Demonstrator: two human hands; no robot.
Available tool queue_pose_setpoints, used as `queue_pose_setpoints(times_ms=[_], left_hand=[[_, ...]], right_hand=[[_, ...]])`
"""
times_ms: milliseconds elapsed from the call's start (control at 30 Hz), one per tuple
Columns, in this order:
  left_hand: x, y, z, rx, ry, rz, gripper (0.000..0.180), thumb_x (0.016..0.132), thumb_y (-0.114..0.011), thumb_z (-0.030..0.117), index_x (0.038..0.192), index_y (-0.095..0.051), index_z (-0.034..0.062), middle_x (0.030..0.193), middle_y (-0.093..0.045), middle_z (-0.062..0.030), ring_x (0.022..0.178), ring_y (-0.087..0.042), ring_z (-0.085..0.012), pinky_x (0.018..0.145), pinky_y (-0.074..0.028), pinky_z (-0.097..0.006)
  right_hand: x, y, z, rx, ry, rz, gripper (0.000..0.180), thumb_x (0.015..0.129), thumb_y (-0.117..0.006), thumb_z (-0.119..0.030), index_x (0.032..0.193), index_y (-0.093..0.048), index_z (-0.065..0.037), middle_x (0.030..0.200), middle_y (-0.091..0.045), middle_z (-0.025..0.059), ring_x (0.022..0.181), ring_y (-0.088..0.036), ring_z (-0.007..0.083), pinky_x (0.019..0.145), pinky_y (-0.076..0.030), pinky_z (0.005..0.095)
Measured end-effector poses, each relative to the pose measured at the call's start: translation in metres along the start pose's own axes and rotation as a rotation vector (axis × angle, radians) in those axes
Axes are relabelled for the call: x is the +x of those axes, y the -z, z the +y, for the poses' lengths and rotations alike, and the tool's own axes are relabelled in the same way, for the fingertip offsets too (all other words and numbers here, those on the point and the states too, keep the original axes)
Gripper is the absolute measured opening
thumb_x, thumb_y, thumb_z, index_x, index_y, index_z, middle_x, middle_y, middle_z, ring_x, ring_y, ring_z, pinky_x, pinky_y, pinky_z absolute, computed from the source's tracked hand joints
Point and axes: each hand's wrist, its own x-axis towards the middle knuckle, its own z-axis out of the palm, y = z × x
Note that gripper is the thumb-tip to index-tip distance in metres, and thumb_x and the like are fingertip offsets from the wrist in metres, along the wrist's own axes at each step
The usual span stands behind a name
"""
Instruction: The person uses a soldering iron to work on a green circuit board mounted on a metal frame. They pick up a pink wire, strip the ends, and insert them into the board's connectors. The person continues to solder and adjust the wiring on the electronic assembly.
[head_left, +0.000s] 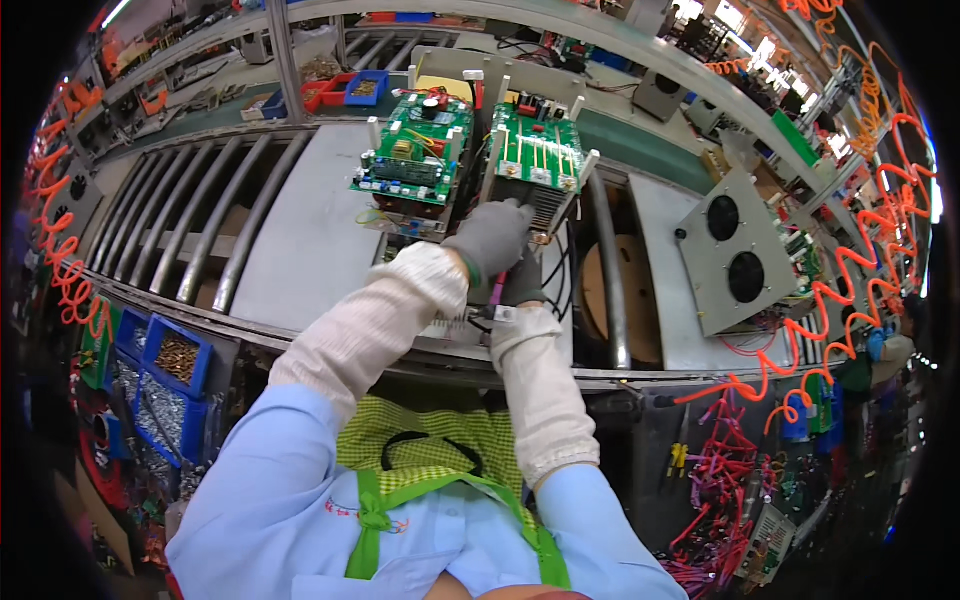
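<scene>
Grey-gloved left hand (490, 241), right hand (524, 279) together by finned metal heatsink (546, 206) mid-frame, grips unclear; best keep black cables (571, 258) clear.

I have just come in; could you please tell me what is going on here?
A person is working by the metal fins under one green circuit board. The gloved left hand partly covers the right hand, so their grip is unclear. Another green board sits to its left, a panel with two fans to its right.

Red lettering (344, 511) on blue shirt (262, 490), not legible
</scene>
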Motion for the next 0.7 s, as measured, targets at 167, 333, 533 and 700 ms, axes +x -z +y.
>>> queue_pose_setpoints(times_ms=[167,333,533,700], left_hand=[[-0.112,0.056,0.044,-0.908,-0.309,-0.106,0.018,0.086,-0.058,0.013,0.101,-0.062,0.0036,0.084,-0.063,-0.0127,0.073,-0.062,-0.0255,0.068,-0.049,-0.034],[-0.158,-0.038,0.027,-0.698,0.085,0.094,0.022,0.089,-0.050,0.020,0.103,-0.061,0.0076,0.079,-0.064,-0.0168,0.072,-0.063,-0.0345,0.065,-0.051,-0.041],[-0.161,-0.098,0.005,-0.280,0.215,-0.103,0.021,0.086,-0.048,0.011,0.105,-0.053,0.0047,0.097,-0.057,-0.0222,0.086,-0.057,-0.0370,0.074,-0.046,-0.045],[-0.148,-0.085,0.006,-0.532,0.350,-0.046,0.021,0.085,-0.049,0.012,0.104,-0.053,0.0033,0.101,-0.056,-0.0205,0.089,-0.056,-0.0342,0.076,-0.046,-0.042]], right_hand=[[0.022,0.045,-0.008,0.072,-0.215,-0.205,0.026,0.094,-0.046,-0.023,0.110,-0.055,-0.004,0.099,-0.064,0.0115,0.077,-0.060,0.0243,0.070,-0.052,0.0345],[-0.002,0.020,-0.033,-0.108,-0.176,0.021,0.024,0.092,-0.045,-0.020,0.108,-0.055,-0.005,0.094,-0.064,0.0106,0.074,-0.059,0.0229,0.065,-0.051,0.0340],[-0.046,-0.025,-0.051,-0.472,-0.186,0.276,0.028,0.090,-0.050,-0.021,0.113,-0.054,-0.005,0.100,-0.060,0.0091,0.093,-0.059,0.0273,0.076,-0.052,0.0409],[-0.065,-0.045,-0.065,-0.939,0.050,0.140,0.025,0.091,-0.050,-0.015,0.111,-0.056,-0.002,0.095,-0.061,0.0075,0.079,-0.061,0.0173,0.067,-0.053,0.0294]])
